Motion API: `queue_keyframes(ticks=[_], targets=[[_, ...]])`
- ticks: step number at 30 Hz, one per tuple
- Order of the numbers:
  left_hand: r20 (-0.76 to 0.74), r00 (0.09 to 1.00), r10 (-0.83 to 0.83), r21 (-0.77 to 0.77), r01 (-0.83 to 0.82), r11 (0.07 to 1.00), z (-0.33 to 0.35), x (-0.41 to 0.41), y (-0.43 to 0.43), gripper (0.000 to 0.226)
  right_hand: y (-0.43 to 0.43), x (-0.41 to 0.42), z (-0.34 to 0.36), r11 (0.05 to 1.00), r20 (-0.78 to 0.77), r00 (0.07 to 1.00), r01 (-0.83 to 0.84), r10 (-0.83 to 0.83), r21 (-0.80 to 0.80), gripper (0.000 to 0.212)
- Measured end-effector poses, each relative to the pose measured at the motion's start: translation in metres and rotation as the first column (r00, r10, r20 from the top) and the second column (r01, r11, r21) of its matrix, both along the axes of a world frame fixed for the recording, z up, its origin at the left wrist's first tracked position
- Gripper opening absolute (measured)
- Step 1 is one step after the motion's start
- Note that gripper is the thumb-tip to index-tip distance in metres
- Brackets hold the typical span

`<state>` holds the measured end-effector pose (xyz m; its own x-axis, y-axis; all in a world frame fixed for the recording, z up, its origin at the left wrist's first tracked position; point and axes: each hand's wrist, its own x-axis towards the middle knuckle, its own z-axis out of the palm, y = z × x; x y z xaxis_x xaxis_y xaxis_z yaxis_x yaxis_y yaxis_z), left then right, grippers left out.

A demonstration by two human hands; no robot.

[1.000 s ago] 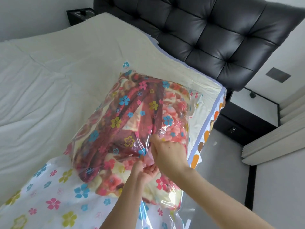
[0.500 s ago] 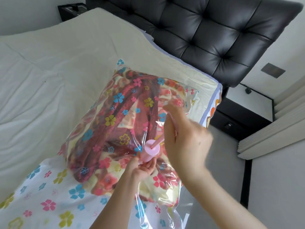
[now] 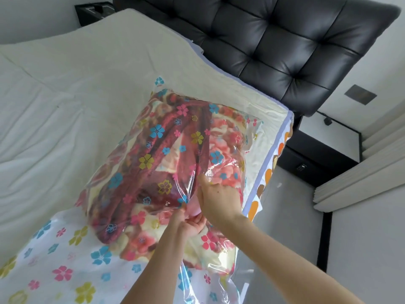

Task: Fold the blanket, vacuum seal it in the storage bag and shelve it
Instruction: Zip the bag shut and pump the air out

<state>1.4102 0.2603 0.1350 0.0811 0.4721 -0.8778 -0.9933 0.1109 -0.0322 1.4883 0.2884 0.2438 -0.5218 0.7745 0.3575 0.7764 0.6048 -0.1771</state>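
Observation:
A clear storage bag (image 3: 72, 266) printed with coloured flowers lies on the bed, holding the folded red and cream blanket (image 3: 166, 163). A small pink hand pump (image 3: 194, 207) stands on the bag's valve near the blanket's near edge. My left hand (image 3: 190, 224) pinches the pump's base from below. My right hand (image 3: 217, 200) covers the pump's top, fingers curled round it; most of the pump is hidden under it.
The bed (image 3: 65, 95) has a pale cover and a black tufted headboard (image 3: 285, 44). A dark nightstand (image 3: 317, 163) stands right of the bed, another (image 3: 94, 9) at the far left. Grey floor (image 3: 291, 227) runs along the bed's right edge.
Half a second ago my right hand was raised with the pump's rod pulled up. It has now come back down onto the pump. My left hand stayed at the pump's base.

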Motion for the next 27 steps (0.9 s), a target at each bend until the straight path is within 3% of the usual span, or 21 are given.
queue_keyframes(ticks=[2,4,5,7,9,11,13,15,16,17,19,21,23,25,27], targets=[[0.008,1.0,-0.028,0.007,0.028,1.0,-0.002,0.0,-0.001,0.026,0.004,0.0,0.028,0.999,-0.068,0.997,-0.045,0.046,0.022,0.002],[0.017,0.999,-0.027,0.026,0.027,0.999,-0.005,-0.004,-0.001,0.028,-0.003,-0.002,0.064,0.992,-0.234,0.972,0.045,-0.016,0.117,0.014],[0.03,0.999,-0.016,0.027,0.016,1.0,-0.005,-0.005,-0.001,0.029,-0.003,0.0,0.065,0.995,-0.283,0.959,0.054,-0.029,0.081,0.015],[0.038,0.999,0.012,0.016,-0.013,1.0,-0.005,-0.003,-0.001,0.03,-0.008,-0.002,0.038,0.998,-0.221,0.973,0.067,-0.061,0.019,0.017],[0.011,1.0,0.007,0.006,-0.007,1.0,-0.005,0.002,-0.002,0.03,-0.015,-0.007,-0.001,0.997,0.017,1.0,0.017,-0.016,-0.071,0.011],[0.006,1.0,0.017,0.014,-0.017,1.0,-0.006,0.001,-0.005,0.031,-0.011,-0.004,0.005,0.997,0.057,0.997,-0.04,0.044,-0.071,0.017],[0.01,1.0,0.026,0.03,-0.026,0.999,-0.008,-0.001,-0.007,0.028,-0.007,-0.002,0.037,0.998,-0.093,0.994,-0.065,0.063,-0.011,0.008],[0.009,1.0,0.014,0.012,-0.014,1.0,-0.007,-0.002,-0.004,0.025,-0.011,0.001,0.071,0.997,-0.241,0.971,0.021,-0.001,0.081,0.012],[0.009,1.0,0.017,0.008,-0.017,1.0,-0.007,-0.002,-0.003,0.025,-0.009,0.004,0.064,0.999,-0.293,0.956,0.038,-0.026,0.033,0.015],[0.007,1.0,0.023,0.0,-0.023,1.0,-0.007,-0.001,-0.002,0.024,-0.008,0.006,0.047,0.998,-0.3,0.952,0.048,-0.055,-0.031,0.019],[0.0,0.999,0.033,-0.012,-0.033,0.999,-0.005,0.003,-0.003,0.026,-0.018,0.0,0.004,0.99,-0.123,0.992,0.017,-0.035,-0.142,0.021],[-0.005,0.999,0.036,0.008,-0.036,0.999,-0.003,0.004,-0.007,0.031,-0.015,-0.001,0.004,0.999,-0.045,0.999,-0.028,0.027,-0.021,0.022],[0.008,0.999,0.045,0.025,-0.046,0.999,0.0,0.001,-0.009,0.036,-0.013,-0.004,0.035,0.994,-0.111,0.988,-0.106,0.106,0.008,0.007],[-0.006,0.999,0.046,0.024,-0.046,0.999,0.001,-0.004,-0.009,0.033,-0.014,-0.006,0.072,0.994,-0.244,0.968,-0.033,0.056,0.1,0.012],[-0.014,0.999,0.044,0.003,-0.044,0.999,0.004,-0.004,-0.007,0.028,-0.011,-0.005,0.051,1.0,-0.244,0.97,-0.005,0.009,0.016,0.017]])
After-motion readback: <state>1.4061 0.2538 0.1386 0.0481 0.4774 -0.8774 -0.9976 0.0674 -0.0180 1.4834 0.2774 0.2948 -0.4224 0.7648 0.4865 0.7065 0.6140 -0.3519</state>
